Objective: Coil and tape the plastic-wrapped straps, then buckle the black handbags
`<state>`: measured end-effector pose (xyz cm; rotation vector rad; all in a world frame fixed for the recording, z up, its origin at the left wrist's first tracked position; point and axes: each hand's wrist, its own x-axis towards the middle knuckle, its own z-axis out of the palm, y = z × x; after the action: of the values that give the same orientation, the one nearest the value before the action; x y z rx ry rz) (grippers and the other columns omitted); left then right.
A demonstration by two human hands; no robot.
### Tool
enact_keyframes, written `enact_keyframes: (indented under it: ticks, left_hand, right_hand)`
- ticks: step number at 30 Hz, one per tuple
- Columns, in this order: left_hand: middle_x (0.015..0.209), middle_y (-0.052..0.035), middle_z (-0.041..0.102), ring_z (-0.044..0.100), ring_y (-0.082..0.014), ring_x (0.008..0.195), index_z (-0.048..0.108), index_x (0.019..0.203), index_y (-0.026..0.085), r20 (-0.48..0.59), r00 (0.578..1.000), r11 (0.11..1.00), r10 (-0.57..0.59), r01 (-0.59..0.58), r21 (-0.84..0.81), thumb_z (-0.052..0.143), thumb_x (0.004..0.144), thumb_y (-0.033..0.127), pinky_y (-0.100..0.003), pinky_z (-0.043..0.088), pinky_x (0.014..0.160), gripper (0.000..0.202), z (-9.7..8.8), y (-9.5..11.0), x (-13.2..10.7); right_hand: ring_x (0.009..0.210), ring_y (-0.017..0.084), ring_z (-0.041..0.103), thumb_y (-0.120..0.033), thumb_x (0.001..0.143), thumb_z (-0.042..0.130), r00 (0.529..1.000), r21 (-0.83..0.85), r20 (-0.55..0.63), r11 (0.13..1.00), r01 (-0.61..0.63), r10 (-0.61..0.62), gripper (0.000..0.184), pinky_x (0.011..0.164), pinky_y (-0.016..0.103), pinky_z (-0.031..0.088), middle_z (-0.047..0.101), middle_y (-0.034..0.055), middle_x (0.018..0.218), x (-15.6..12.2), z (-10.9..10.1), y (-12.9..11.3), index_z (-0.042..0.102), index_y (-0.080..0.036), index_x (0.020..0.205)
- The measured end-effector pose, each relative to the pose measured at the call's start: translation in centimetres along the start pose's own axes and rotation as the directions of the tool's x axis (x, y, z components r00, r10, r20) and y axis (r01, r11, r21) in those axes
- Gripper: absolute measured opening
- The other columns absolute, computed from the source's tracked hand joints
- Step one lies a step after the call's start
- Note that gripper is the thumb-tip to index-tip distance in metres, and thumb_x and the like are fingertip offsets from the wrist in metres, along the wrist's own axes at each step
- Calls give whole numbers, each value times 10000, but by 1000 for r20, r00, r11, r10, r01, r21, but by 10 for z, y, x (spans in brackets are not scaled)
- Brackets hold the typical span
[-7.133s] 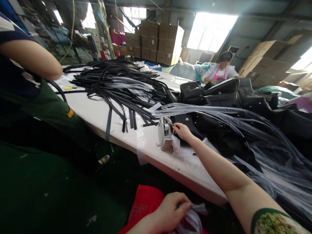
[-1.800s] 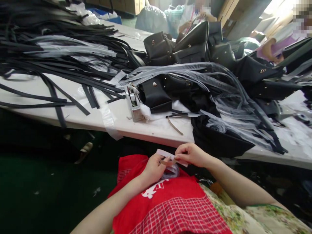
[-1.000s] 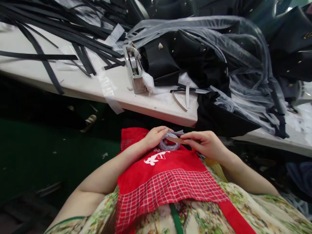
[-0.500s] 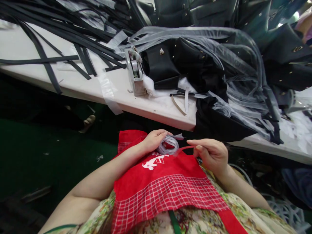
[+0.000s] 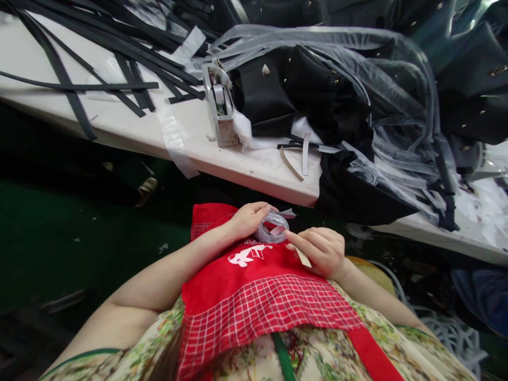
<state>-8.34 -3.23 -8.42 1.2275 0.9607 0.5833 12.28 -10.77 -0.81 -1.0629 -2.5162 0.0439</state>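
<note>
On my lap, over the red apron [image 5: 273, 296], my left hand [image 5: 248, 219] is closed round a small coil of clear-wrapped strap [image 5: 273, 230]. My right hand [image 5: 319, 250] is just to the right of the coil, fingers pinched on a short pale strip of tape [image 5: 302, 257] that pokes out under them. Both hands are below the table's front edge [image 5: 246, 177].
A metal tape dispenser [image 5: 220, 111] stands on the white table near its edge. Long black straps [image 5: 99, 69] fan across the left. Black bags [image 5: 301, 100] under clear plastic sleeves [image 5: 381, 79] pile up at the right, one hanging over the edge. Loose strips [image 5: 296, 159] lie beside the dispenser.
My right hand has come back in toward the coil, the strip now tucked under its fingers. My left hand stays on the coil. The view has tilted down since the earliest frame.
</note>
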Motion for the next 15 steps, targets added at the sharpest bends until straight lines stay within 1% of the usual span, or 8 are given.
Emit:
enact_keyframes:
  ticks: [2,4,7,9,11,13,15]
  left_hand:
    - [947,-65,748,675,-218,894,724,992,166,7,1000,1000,13,-13,16,475,896,416,-320,498,840,365,-1,1,0]
    - [963,-63,748,677,-217,904,722,999,169,11,1000,1000,19,-20,23,468,900,417,-317,495,850,369,-1,1,1]
    - [948,-65,749,679,-217,898,724,991,162,-2,1000,1000,2,-2,20,478,890,413,-316,498,853,365,0,1,1]
    - [935,-67,749,680,-216,888,724,987,157,-13,1000,1000,-10,10,6,484,883,411,-316,503,847,364,1,0,2]
    - [935,-68,749,679,-217,886,722,989,155,-14,1000,1000,-10,10,2,485,882,414,-316,506,842,367,1,1,2]
    - [939,-65,749,679,-217,890,724,983,160,-12,1000,1000,3,-3,14,483,885,415,-314,506,841,365,1,1,2]
    - [949,-62,749,680,-215,890,725,983,168,-2,1000,1000,14,-14,27,480,889,411,-311,505,842,358,1,2,3]
  right_hand:
    - [689,128,628,-225,890,630,998,-11,-4,997,70,-70,361,626,264,430,719,12,778,0,-2,-2,630,-212,1250]
    - [689,126,625,-201,898,614,992,-29,32,992,125,-124,323,613,265,426,724,16,796,1,-3,-3,648,-201,1219]
    - [651,115,616,-236,917,597,979,-6,84,982,187,-186,222,593,260,435,723,8,780,3,-4,-4,695,-192,1111]
    - [656,109,628,-260,930,581,972,26,75,974,223,-225,204,604,252,453,727,3,785,5,-7,-5,699,-190,1082]
    - [718,116,656,-233,942,547,971,32,50,972,233,-234,238,623,250,468,736,10,838,6,-11,-5,675,-204,1141]
    - [781,130,672,-195,939,525,976,27,33,977,213,-213,309,629,255,472,738,18,885,7,-13,-4,630,-222,1229]
    - [781,136,672,-194,925,552,980,28,35,980,195,-196,338,616,261,464,734,22,884,7,-13,-3,612,-214,1257]
